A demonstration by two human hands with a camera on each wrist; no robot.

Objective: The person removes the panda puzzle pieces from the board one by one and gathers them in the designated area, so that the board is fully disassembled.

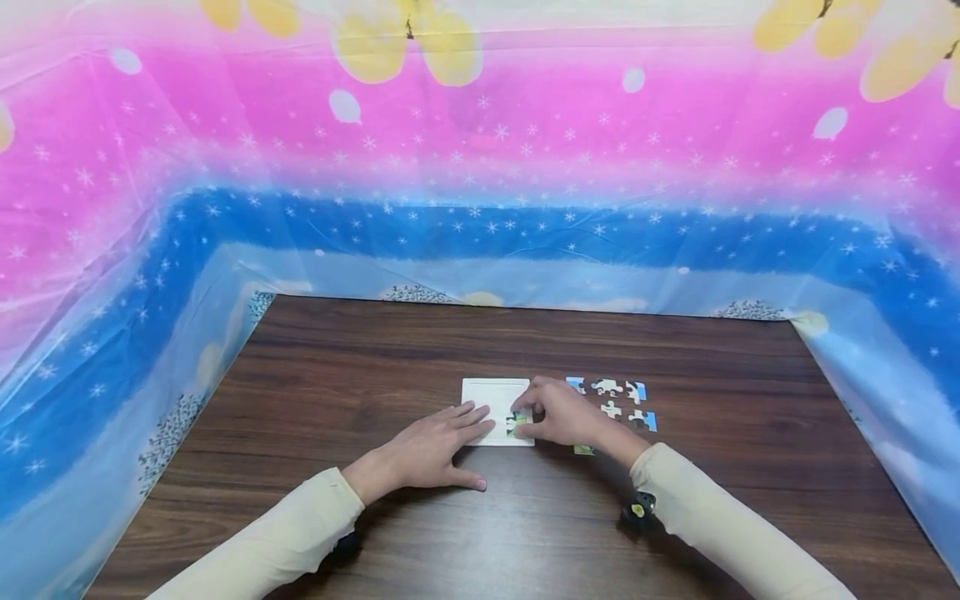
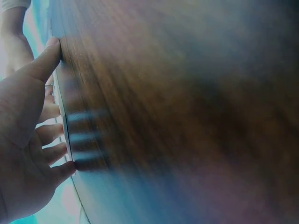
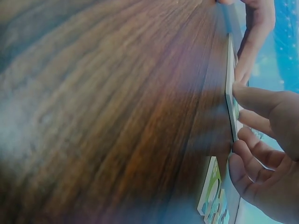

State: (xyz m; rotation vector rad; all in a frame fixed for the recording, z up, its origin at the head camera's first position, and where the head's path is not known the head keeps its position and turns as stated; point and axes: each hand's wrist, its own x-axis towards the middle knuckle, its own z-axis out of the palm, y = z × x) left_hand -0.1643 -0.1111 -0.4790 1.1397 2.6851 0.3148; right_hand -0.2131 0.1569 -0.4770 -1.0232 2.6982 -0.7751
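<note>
A white puzzle tray (image 1: 483, 392) lies flat on the table. My left hand (image 1: 431, 450) rests on its left part with straight, spread fingers, the thumb out on the tabletop. At the tray's lower right sits a green, white and black puzzle piece (image 1: 512, 423). Over that piece my right hand (image 1: 566, 412) bends in from the right, its thumb and forefinger pinching it. From the right wrist view, the right fingers (image 3: 261, 100) are right at the tray's edge (image 3: 229, 88). The left wrist view shows the left palm (image 2: 21, 112) low beside the wood.
Several loose puzzle pieces (image 1: 607, 387) lie right of the tray, some with blue edges. A green-edged piece (image 1: 583, 450) is partly hidden under the right forearm. A dark wood table (image 1: 360, 350) carries everything, with a pink and blue patterned cloth (image 1: 480, 225) hanging around it.
</note>
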